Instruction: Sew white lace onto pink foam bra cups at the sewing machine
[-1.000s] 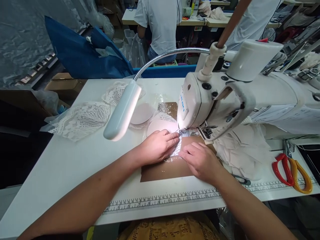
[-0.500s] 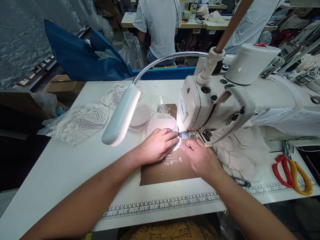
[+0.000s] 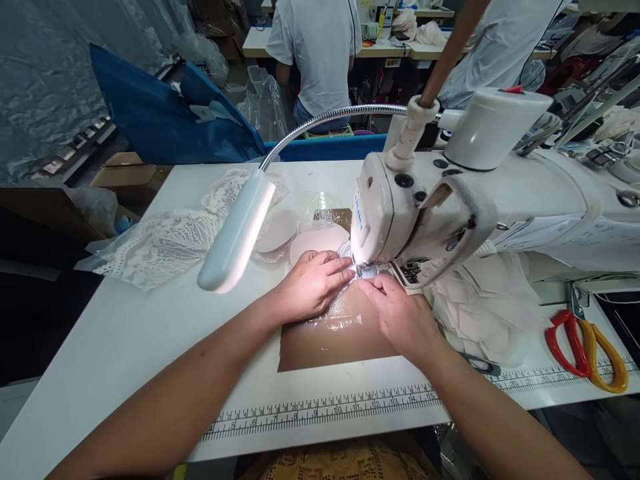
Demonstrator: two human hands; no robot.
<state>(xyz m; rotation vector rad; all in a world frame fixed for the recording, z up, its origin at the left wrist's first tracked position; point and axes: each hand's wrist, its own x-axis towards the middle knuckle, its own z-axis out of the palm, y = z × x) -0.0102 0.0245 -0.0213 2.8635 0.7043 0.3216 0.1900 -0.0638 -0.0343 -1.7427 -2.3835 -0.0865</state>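
My left hand (image 3: 316, 285) lies on a white lace piece with a pale pink cup pad (image 3: 319, 241), its fingers stretched toward the needle area of the sewing machine (image 3: 376, 207). Just right of it, my right hand (image 3: 404, 315) is closed, thumb and forefinger at the near edge of the lace by the presser foot. The fingers partly hide the lace there, and the needle itself is hard to make out. Beneath both hands is a brown sheet (image 3: 330, 350) with shiny clear film on it.
Lace pieces (image 3: 165, 243) and another round pad (image 3: 277, 230) lie to the left. A lamp (image 3: 237, 230) hangs over the table. Pale fabric pieces (image 3: 485, 310), small snips (image 3: 480, 363) and red-and-yellow-handled scissors (image 3: 587, 350) lie right. A printed ruler (image 3: 320, 412) runs along the front edge.
My left hand has shifted slightly left and up with the lace and pad. The right hand remains by the presser foot, its fingertips slightly farther forward. The view has shifted a little.
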